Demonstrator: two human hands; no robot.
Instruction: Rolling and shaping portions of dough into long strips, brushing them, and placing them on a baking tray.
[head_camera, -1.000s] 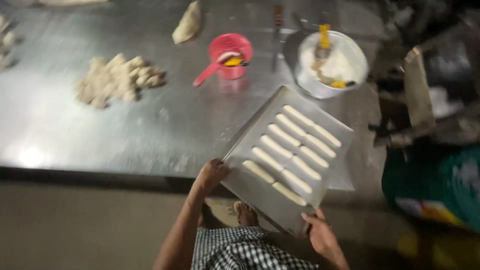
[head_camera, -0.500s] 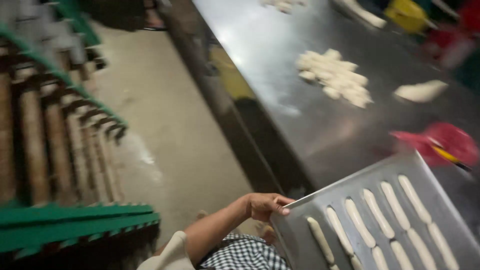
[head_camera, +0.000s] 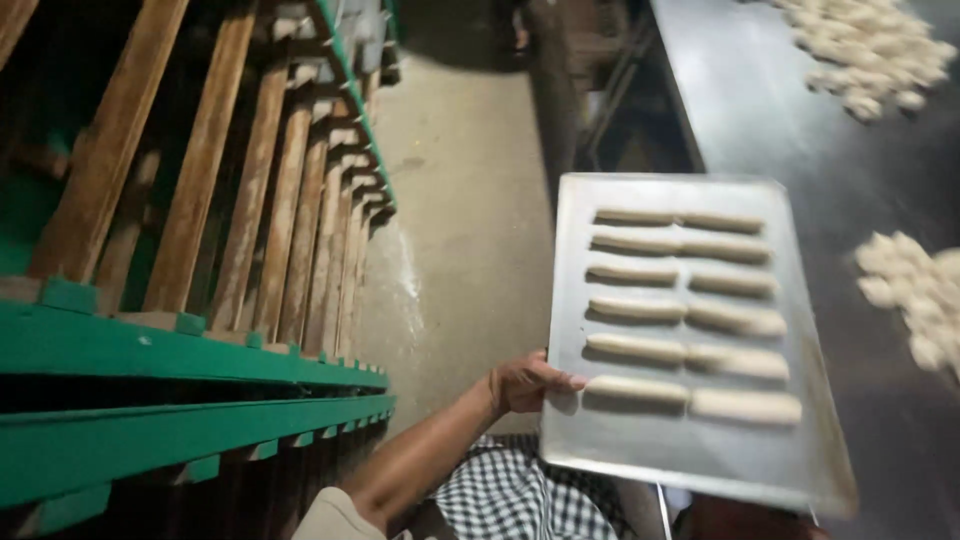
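Baking tray (head_camera: 690, 440) of pale dough sticks (head_camera: 688, 300) hangs over the floor between green rack (head_camera: 190, 350) and steel table (head_camera: 760, 90), my left hand (head_camera: 525, 385) pinching its edge, right hand hidden beneath.

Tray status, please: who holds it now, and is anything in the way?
Left hand grips tray edge. Right hand out of view. Dough sticks in two columns. Green rack left, apart from tray.

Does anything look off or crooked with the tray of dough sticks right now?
Nothing looks spilled. The metal tray is tilted slightly, held by the left hand at its edge; the dough sticks lie in two tidy columns. The right hand is out of view.
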